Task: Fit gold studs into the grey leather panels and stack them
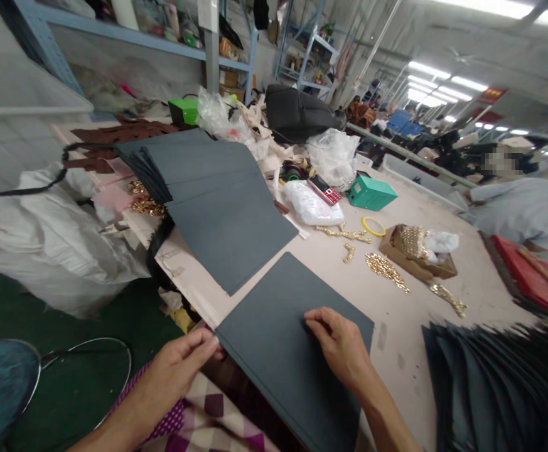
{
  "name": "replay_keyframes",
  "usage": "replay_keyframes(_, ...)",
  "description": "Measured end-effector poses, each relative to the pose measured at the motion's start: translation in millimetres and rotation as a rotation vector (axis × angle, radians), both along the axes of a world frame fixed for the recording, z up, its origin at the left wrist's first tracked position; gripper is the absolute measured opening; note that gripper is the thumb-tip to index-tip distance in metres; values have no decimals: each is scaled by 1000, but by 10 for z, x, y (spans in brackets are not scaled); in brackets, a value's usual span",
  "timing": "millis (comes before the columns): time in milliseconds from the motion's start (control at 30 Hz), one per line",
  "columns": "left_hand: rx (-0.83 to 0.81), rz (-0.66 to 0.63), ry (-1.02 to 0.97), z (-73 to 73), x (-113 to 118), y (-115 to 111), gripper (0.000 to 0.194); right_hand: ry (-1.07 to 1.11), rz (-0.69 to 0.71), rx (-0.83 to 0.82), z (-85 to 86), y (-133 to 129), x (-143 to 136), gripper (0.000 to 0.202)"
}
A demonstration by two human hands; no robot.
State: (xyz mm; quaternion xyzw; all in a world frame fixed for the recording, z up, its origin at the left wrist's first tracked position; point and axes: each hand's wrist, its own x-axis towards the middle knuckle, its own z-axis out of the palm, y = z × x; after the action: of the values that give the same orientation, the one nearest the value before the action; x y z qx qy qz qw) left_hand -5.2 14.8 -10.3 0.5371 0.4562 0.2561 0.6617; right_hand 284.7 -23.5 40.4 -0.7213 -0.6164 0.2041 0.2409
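A dark grey-blue panel (pixel 274 314) lies flat at the table's near edge. My left hand (pixel 184 358) pinches its left corner between thumb and fingers. Over the panel's middle is my right hand (pixel 337 342), its fingertips drawn together; whatever they hold, if anything, is too small to make out. A stack of similar panels (pixel 231 213) lies just beyond, to the left. Many dark pieces (pixel 494 383) stand fanned in a row at the lower right.
On the table (pixel 396 320) are gold chains (pixel 386 270), a cardboard box (pixel 410 267), a yellow ring (pixel 373 226), a green box (pixel 372 193) and a red phone (pixel 324 189). A person in grey (pixel 528 210) leans in at the right. A white sack (pixel 61 245) is at the left.
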Motion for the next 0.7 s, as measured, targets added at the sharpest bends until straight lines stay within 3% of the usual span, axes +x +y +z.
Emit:
replay_keyframes(133, 127, -18, 83, 6, -45, -11, 41, 67, -73, -51, 3, -22, -1, 22)
replay_keyframes(200, 219, 57, 183, 43, -90, 18, 38, 85, -97, -75, 17, -31, 23, 23)
replay_keyframes(267, 329, 125, 312, 124, -95, 91, 35, 83, -110, -80, 12, -31, 42, 24)
replay_keyframes(367, 389, 81, 412, 284, 4, 250, 42, 90, -99, -77, -17, -21, 45, 24)
replay_keyframes(533, 319, -6, 362, 386, 224, 344, 48, 107, -90, -72, -39, -27, 12, 24)
replay_keyframes(700, 17, -114, 109, 321, 273, 231, 57, 138, -99, -60, -28, -39, -43, 23)
